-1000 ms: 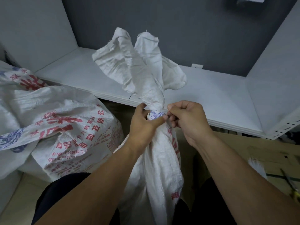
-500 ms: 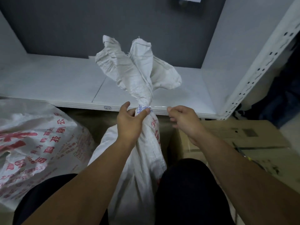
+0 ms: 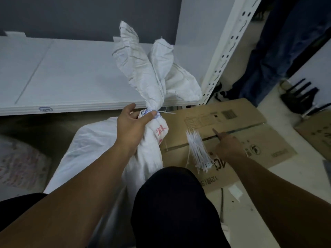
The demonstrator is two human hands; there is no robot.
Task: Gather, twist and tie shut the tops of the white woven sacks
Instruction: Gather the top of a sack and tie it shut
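A white woven sack (image 3: 148,72) stands in front of me, its top gathered into a twisted neck with the loose flaps fanning upward. My left hand (image 3: 130,129) grips that neck just below a thin white cable tie (image 3: 166,112), which circles the neck with its tail sticking out to the right. My right hand (image 3: 229,145) hovers over a flat cardboard box (image 3: 250,126) with the index finger stretched forward, holding nothing. A bundle of white cable ties (image 3: 198,151) lies on the box just left of that hand.
A low white shelf (image 3: 71,72) runs behind the sack, with a perforated white upright (image 3: 227,45) at its right end. Another printed sack (image 3: 21,161) lies at the left. My dark-clad knee (image 3: 172,203) is below. Black objects (image 3: 300,97) and a second carton (image 3: 318,133) sit at the right.
My right hand has let go of the tie's tail and moved right and down over the cardboard box. My view has swung right; the left hand still holds the neck.
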